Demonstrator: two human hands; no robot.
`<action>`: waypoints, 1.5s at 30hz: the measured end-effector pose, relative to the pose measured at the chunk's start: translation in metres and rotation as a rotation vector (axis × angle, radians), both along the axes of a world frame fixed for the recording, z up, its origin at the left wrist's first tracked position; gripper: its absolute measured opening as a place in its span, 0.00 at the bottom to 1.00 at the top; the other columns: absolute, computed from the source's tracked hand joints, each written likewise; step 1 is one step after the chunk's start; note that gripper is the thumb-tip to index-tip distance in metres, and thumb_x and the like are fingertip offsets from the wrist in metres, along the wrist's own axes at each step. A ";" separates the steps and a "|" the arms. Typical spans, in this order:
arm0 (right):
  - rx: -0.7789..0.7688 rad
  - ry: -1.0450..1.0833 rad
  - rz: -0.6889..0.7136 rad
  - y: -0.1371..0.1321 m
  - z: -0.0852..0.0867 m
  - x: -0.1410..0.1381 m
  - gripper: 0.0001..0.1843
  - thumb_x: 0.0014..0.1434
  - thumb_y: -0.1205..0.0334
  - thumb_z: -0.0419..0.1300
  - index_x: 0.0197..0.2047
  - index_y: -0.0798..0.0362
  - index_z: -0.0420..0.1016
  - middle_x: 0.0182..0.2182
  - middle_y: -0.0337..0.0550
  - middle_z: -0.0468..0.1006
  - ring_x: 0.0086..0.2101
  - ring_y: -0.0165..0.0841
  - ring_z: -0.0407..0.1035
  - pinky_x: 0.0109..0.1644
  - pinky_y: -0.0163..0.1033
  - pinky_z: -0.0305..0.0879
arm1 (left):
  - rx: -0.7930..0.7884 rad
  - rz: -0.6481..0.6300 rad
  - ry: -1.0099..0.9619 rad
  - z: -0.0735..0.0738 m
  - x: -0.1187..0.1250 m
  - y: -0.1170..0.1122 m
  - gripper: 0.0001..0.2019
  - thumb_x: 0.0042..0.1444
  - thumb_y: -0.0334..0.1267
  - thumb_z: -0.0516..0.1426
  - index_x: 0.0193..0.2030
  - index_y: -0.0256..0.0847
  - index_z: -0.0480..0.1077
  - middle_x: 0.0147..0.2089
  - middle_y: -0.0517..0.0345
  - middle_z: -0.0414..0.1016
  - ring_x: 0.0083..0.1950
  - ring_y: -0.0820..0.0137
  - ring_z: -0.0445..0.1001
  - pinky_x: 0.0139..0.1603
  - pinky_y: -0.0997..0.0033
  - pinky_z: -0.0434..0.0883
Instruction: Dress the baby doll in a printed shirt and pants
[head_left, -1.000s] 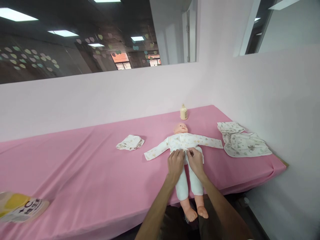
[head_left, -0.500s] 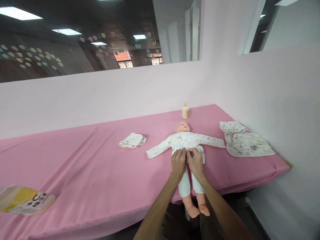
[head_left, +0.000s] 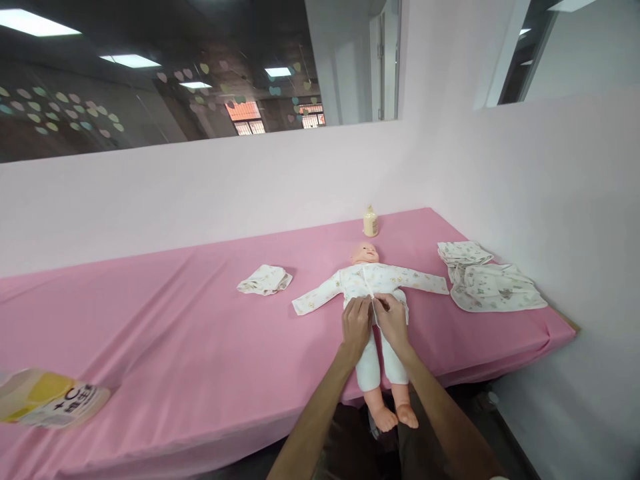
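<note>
A baby doll lies on its back on the pink table, head toward the wall, feet hanging over the front edge. It wears a white printed shirt with sleeves spread out and white pants. My left hand and my right hand rest side by side on the doll's belly. Both have their fingers pinched together on the lower front edge of the shirt.
A folded white cloth lies left of the doll. A pile of printed baby clothes sits at the right near the wall. A cream bottle stands behind the doll's head. A yellow and white pack lies at far left.
My hands stay on the shirt's front with only small finger movements. The view has shifted slightly.
</note>
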State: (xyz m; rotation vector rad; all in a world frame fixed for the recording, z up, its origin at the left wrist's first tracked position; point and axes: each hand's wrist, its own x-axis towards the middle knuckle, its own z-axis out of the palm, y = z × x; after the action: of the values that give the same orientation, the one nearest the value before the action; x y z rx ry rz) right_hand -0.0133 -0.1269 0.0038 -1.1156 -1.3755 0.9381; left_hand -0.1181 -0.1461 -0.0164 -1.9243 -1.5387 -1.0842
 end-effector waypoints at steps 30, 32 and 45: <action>-0.125 0.060 0.186 0.017 -0.001 0.010 0.10 0.53 0.56 0.60 0.33 0.53 0.76 0.30 0.41 0.78 0.30 0.33 0.70 0.37 0.38 0.66 | -0.196 -0.078 -0.382 0.003 -0.001 0.001 0.15 0.67 0.40 0.49 0.34 0.40 0.74 0.32 0.55 0.75 0.36 0.67 0.70 0.39 0.66 0.66; -0.090 0.018 0.169 0.015 0.000 0.010 0.10 0.54 0.56 0.59 0.34 0.53 0.76 0.30 0.42 0.79 0.31 0.34 0.71 0.38 0.39 0.67 | -0.218 -0.093 -0.406 0.005 -0.001 0.001 0.15 0.66 0.39 0.49 0.35 0.40 0.74 0.33 0.55 0.76 0.36 0.67 0.71 0.40 0.66 0.67; 0.456 -0.368 0.096 0.013 -0.019 0.010 0.11 0.67 0.60 0.48 0.37 0.52 0.69 0.33 0.44 0.72 0.36 0.36 0.66 0.41 0.41 0.63 | -0.526 -0.230 -0.674 0.034 -0.009 0.004 0.13 0.59 0.36 0.49 0.30 0.41 0.72 0.34 0.57 0.77 0.38 0.67 0.71 0.42 0.66 0.67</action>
State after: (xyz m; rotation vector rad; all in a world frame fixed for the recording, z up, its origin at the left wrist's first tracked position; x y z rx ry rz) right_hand -0.0036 -0.1136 -0.0154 -0.9003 -1.8440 0.4546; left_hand -0.1267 -0.1425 0.0173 -2.2470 -2.1676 -1.6836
